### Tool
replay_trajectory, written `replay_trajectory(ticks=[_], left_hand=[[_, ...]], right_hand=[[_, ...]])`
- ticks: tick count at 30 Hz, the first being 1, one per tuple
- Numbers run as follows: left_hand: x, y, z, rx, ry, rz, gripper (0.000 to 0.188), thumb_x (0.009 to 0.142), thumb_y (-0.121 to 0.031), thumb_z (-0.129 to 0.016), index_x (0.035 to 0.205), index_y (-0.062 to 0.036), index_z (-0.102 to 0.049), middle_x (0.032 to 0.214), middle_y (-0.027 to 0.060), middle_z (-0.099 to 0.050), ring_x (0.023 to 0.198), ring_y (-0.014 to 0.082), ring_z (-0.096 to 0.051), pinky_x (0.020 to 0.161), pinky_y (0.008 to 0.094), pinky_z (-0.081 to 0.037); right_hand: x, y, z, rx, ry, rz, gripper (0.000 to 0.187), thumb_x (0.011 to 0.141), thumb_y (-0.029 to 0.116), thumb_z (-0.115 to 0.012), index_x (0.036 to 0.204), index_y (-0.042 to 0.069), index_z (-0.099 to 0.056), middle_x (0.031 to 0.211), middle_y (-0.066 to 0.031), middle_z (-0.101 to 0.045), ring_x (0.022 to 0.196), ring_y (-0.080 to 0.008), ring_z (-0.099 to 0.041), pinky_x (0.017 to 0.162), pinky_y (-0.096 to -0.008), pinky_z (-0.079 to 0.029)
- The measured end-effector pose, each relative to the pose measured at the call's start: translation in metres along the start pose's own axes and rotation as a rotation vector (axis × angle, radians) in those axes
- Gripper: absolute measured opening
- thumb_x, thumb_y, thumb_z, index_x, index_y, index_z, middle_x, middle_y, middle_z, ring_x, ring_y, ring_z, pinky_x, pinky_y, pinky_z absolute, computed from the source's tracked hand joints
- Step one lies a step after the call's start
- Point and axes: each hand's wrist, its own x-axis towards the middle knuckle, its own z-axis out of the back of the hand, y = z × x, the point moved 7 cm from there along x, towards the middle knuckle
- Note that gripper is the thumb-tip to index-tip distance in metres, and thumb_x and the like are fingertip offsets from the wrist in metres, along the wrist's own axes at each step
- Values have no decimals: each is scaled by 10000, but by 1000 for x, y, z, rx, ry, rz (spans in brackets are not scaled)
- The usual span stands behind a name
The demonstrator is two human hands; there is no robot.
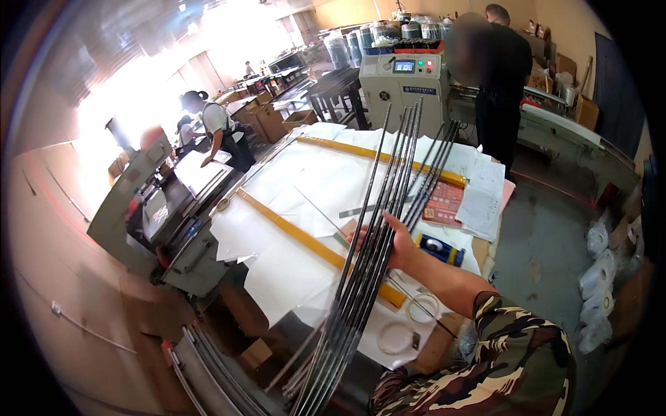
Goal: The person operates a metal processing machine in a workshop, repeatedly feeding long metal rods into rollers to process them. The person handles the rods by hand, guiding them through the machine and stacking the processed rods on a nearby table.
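My right hand (402,244) is closed around a bundle of long, thin dark metal strips (374,256), its thumb across the front and its fingertips showing on the far side. The bundle slants from the lower edge up over the worktable, and its upper ends fan apart into two groups. Under it, white paper sheets (277,277) cover the table. Two yellow bars (291,229) lie across the paper. Next to my wrist is a blue and yellow package (440,249), with pale rings (395,338) nearer to me. My left hand is not in view.
A machine with a control panel (404,80) stands beyond the table, a person in black (503,83) beside it. Another person (218,125) leans over a machine at the left. Metal profiles (208,367) and cardboard boxes are at lower left, plastic-wrapped rolls (598,277) at right.
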Motion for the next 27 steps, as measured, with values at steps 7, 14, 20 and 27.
replay_trajectory(ticks=[7, 14, 20, 27], left_hand=[[117, -88, 65, -156, 243, -92, 392, 779, 1, -805, 1144, 34, -668, 930, 67, -722, 762, 156, -683, 636, 323, -562], [185, -146, 97, 38, 272, -152, 421, 785, 19, -799, 1181, 47, -662, 983, 99, -737, 814, 167, -702, 708, 328, -584], [217, -162, 96, -72, 442, -49, 437, 806, 34, -773, 1221, 47, -639, 991, 105, -738, 838, 176, -708, 721, 331, -587], [210, -196, 100, 122, 454, -36, 395, 839, 13, -759, 1213, 33, -633, 964, 84, -730, 835, 168, -701, 731, 324, -580]], right_hand=[[90, 75, 40, -90, -146, 171, 729, 947, 646, -523, 1126, -60, -552, 1240, -321, -614, 1211, -439, -598, 1055, -539, -463], [131, 112, 82, -99, -222, 278, 784, 978, 678, -394, 1089, -74, -582, 1223, -337, -619, 1159, -427, -630, 1001, -546, -499], [127, 140, 127, -244, -691, 467, 643, 981, 597, -524, 1156, -19, -584, 956, -188, -683, 839, -343, -694, 719, -488, -580], [93, 174, 94, -904, -1083, 381, 1153, 851, 458, -777, 1571, -94, -65, 1600, -313, -252, 1469, -404, -319, 1173, -506, -310]])
